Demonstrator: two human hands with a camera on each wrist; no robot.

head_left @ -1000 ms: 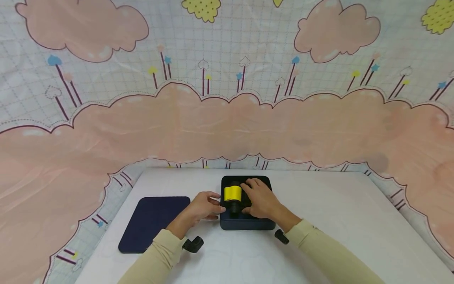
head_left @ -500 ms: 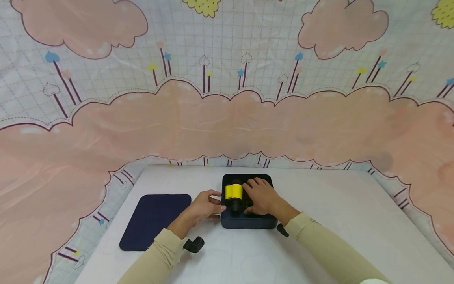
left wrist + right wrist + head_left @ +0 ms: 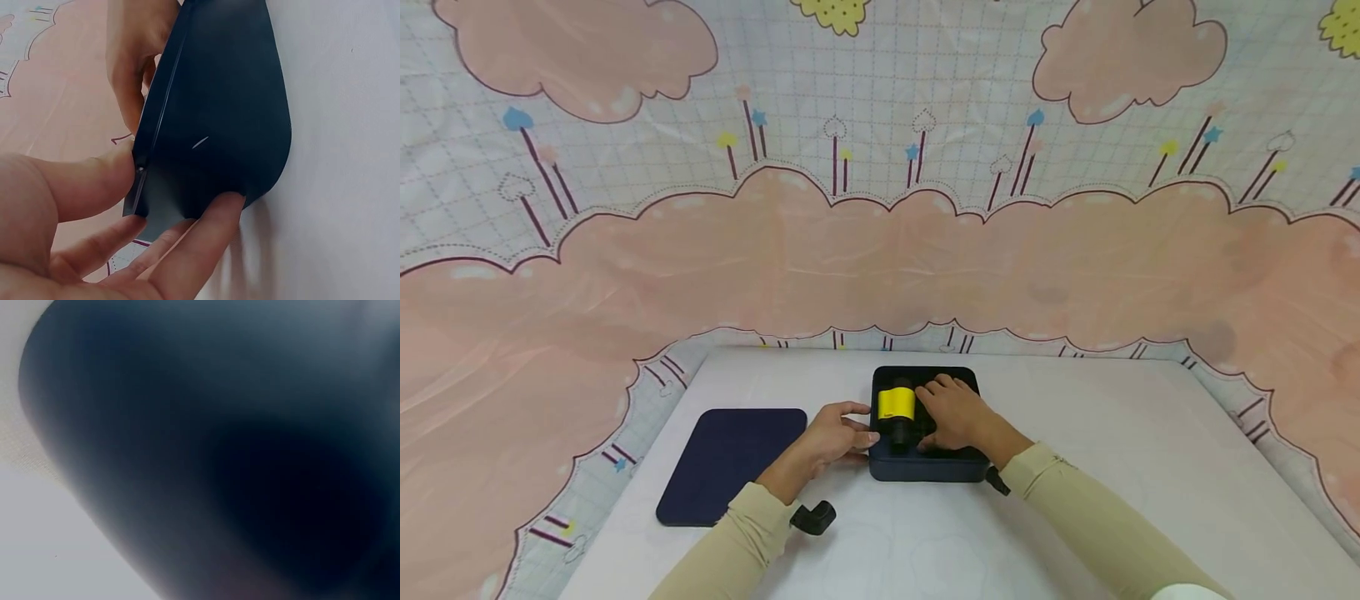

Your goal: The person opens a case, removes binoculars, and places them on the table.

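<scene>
Little has moved in the last second, so the box (image 3: 928, 471) seems steadied: the left hand (image 3: 829, 435), fingers spread, touches its side. The right hand (image 3: 958, 417) reaches inside, beside the yellow-and-black device (image 3: 897, 403) lying there; I cannot tell if it grips.

The box (image 3: 928, 472) has smooth, dark walls with a soft sheen, plastic in appearance; one wall carries a short pale streak in the left wrist view. The panel (image 3: 733, 465) at left is flat, smooth and matt. The device (image 3: 897, 403) inside the box has a smooth yellow casing and a black, plastic-looking barrel (image 3: 901, 433). The table (image 3: 1075, 492) surface is smooth and white. The sheet (image 3: 850, 258) at the far side is printed, wrinkled and faintly glossy. Both sleeves (image 3: 1075, 508) are creased, matt cloth.
</scene>
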